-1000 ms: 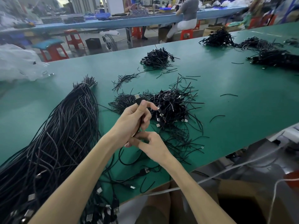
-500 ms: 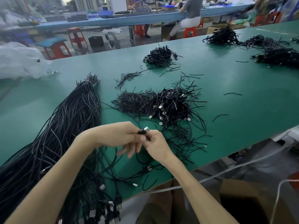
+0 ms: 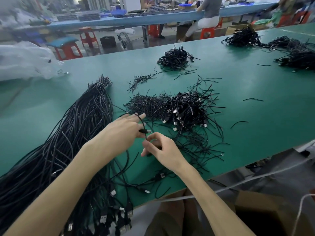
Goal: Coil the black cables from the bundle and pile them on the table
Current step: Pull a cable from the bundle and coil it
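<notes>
A long bundle of black cables (image 3: 71, 133) lies along the left of the green table (image 3: 255, 103), its USB plugs hanging over the near edge. My left hand (image 3: 122, 132) grips one black cable (image 3: 142, 123) by its plug, fingers spread, with the cable looping over the fingertips. Just right and below it, my right hand (image 3: 160, 149) pinches the same cable between thumb and fingers. Behind the hands sits a pile of coiled cables (image 3: 185, 109) with silver plugs showing.
A heap of thin black ties (image 3: 146, 104) lies left of the coiled pile. Other cable piles sit farther back (image 3: 175, 58) and far right (image 3: 298, 57). A clear plastic bag (image 3: 23, 60) is at far left. A cardboard box (image 3: 265, 215) stands below the near edge.
My left hand has moved away from me and spread its fingers, drawing a loop of cable over them. My right hand has dropped slightly below it, sliding along the cable.
</notes>
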`<state>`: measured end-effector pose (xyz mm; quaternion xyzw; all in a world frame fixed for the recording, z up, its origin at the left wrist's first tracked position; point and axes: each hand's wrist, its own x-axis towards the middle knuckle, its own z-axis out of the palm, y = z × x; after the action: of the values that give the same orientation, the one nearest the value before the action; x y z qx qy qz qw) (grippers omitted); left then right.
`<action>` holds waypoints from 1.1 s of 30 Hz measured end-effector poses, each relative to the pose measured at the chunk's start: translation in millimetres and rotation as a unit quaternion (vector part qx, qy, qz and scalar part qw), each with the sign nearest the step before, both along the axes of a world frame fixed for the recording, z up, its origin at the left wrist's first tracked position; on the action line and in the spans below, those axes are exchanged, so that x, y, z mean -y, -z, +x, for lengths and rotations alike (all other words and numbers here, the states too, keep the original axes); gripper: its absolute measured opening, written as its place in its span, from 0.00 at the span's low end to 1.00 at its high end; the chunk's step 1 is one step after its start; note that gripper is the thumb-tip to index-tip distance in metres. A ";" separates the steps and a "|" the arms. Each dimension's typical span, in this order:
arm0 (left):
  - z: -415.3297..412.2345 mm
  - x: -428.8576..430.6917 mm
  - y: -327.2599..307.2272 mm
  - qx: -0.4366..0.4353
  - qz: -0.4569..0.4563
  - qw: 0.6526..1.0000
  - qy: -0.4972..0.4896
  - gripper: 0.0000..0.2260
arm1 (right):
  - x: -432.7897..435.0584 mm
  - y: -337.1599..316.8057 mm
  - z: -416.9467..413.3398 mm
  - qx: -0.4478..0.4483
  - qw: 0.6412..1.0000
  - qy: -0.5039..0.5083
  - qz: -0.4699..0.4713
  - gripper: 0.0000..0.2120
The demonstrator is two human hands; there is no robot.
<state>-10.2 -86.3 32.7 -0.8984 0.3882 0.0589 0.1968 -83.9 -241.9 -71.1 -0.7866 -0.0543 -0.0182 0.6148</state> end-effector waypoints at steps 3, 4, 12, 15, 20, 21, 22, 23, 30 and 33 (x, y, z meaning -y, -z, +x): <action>8.0 -7.5 6.4 0.037 -0.051 0.998 0.008 0.25 | -0.1 -1.8 0.1 0.023 1.000 0.001 -0.013 0.10; 10.1 -8.0 10.7 0.034 -0.074 0.997 -0.006 0.25 | 0.7 -2.6 0.3 0.034 0.999 0.005 -0.002 0.12; -0.7 -1.1 40.7 -0.348 -0.569 0.716 -0.206 0.21 | -1.4 -1.1 0.6 0.067 0.996 0.005 -0.059 0.14; -9.8 6.6 50.5 -0.444 -0.692 0.531 -0.207 0.21 | -2.5 0.5 0.1 0.032 0.997 -0.011 -0.076 0.14; -15.9 11.8 29.9 -0.516 -0.766 0.329 -0.196 0.15 | -2.1 -0.4 -1.6 0.055 0.995 -0.002 -0.080 0.18; -15.6 6.4 23.6 -0.529 -0.746 0.363 -0.176 0.15 | -1.8 -0.3 -1.0 0.060 0.995 0.002 -0.084 0.19; -15.3 0.2 17.3 -0.533 -0.713 0.429 -0.153 0.17 | -1.8 0.1 0.0 0.065 0.993 0.008 -0.093 0.20; -16.8 -5.9 10.1 -0.525 -0.662 0.519 -0.130 0.18 | -2.2 1.1 0.7 0.074 0.991 0.016 -0.110 0.21; -26.2 -25.3 -0.9 -0.320 -0.155 0.924 -0.144 0.18 | -2.5 5.3 0.8 0.136 0.964 0.055 -0.221 0.12; -21.1 -32.4 9.9 -0.099 -0.070 0.978 -0.172 0.13 | -3.8 3.7 -0.5 0.130 0.963 0.057 -0.228 0.12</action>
<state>-31.3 -53.9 22.8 -0.9530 0.2486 0.1529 0.0812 -84.4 -238.1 -74.8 -0.8988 -0.0913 -0.1420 0.4046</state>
